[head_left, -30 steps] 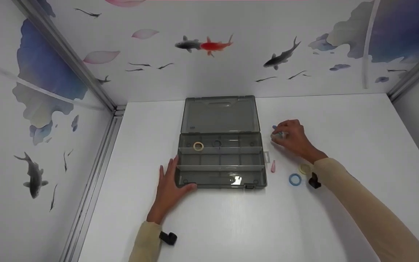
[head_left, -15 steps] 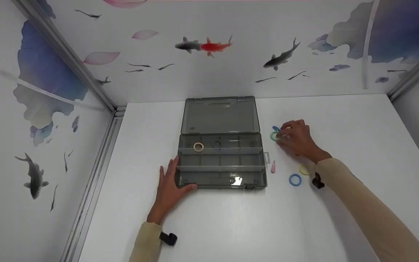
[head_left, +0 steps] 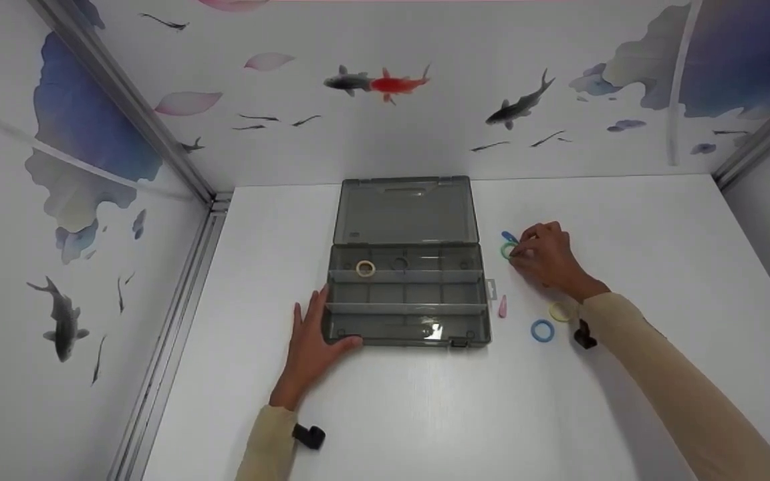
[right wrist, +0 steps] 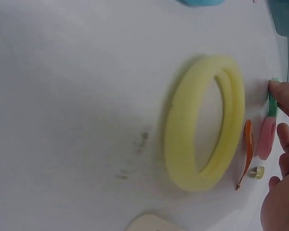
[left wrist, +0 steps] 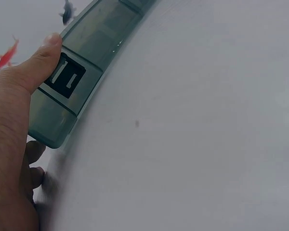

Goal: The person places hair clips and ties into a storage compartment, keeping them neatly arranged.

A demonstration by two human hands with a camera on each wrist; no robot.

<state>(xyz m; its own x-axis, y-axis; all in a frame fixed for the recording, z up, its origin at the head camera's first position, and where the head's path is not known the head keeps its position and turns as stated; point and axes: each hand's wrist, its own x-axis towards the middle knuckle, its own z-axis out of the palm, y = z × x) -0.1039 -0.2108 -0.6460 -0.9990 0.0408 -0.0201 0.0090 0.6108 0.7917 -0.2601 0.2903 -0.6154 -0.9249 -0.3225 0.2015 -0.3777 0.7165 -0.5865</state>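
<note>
My left hand (head_left: 311, 354) braces the near left corner of a grey see-through compartment box (head_left: 405, 290), fingers spread along its side. In the left wrist view the thumb (left wrist: 45, 55) presses the box's front wall. Right of the box, my right hand (head_left: 545, 254) pinches the edge of a green hair tie (head_left: 506, 250) near the table. A blue snap hair clip (head_left: 509, 236) lies just beyond that tie. In the right wrist view, a pink hair tie (right wrist: 266, 138) and an orange hair clip (right wrist: 247, 151) lie beside the fingers. A beige hair tie (head_left: 365, 268) lies in the back row.
A pink hair clip (head_left: 502, 306) lies beside the box latch side. Nearer me are a blue hair tie (head_left: 543, 331) and a yellow hair tie (head_left: 560, 311), close to the right sleeve. The box lid (head_left: 406, 210) lies folded back toward the printed wall (head_left: 278, 153).
My right hand has shifted slightly right from over the green hair tie, uncovering more of it and of the blue clip. The left hand stays at the box corner.
</note>
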